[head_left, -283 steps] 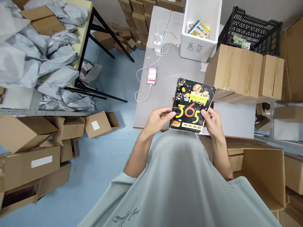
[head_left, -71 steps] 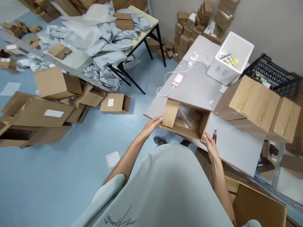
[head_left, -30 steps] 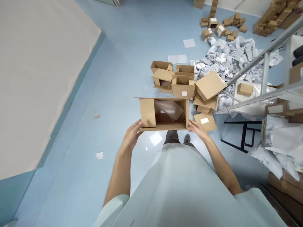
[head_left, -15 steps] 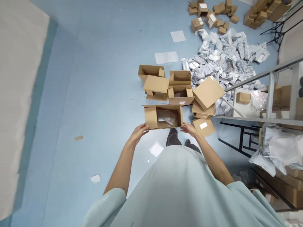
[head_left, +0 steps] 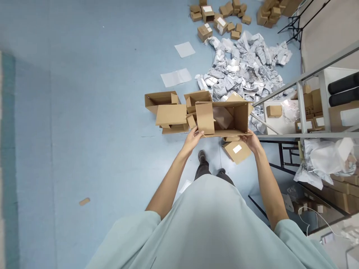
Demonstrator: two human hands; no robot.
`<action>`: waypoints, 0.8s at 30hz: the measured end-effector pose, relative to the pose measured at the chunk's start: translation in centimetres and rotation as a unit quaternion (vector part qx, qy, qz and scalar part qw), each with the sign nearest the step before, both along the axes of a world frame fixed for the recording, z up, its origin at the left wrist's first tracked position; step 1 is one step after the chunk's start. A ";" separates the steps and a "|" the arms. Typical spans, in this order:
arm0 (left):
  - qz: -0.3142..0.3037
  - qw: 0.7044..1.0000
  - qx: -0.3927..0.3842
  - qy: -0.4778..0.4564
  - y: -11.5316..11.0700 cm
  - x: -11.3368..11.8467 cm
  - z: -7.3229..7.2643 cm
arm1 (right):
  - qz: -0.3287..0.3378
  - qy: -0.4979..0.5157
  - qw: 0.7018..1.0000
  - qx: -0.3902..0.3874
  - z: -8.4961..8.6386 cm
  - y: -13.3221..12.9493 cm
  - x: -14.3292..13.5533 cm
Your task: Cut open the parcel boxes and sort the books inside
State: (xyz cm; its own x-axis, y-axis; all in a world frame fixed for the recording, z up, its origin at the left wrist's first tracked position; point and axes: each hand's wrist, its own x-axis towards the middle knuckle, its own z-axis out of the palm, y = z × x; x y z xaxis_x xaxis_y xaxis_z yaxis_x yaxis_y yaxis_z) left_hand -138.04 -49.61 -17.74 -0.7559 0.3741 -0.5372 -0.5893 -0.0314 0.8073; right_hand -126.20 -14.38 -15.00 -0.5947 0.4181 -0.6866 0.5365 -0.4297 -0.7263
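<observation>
Gripped at its near corners by the left hand and right hand, the open box could be snagged by boxes beyond the grip if lowered too early.

1. Bright, diffuse light, apparently overhead (source out of frame).
2. Floor: soft sheen near the shoes, shaded lower right.
3. Carton: flap well lit, interior shadowed.
4. Wide-angle stretch toward edges.
5. Centre fairly sharp; print on grey parcels too small to read.
</observation>
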 end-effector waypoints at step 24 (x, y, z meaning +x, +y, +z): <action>-0.350 0.930 -0.096 0.054 17.0 19.5 -1.9 | -0.235 -0.061 0.970 0.009 0.1 -1.7 33.6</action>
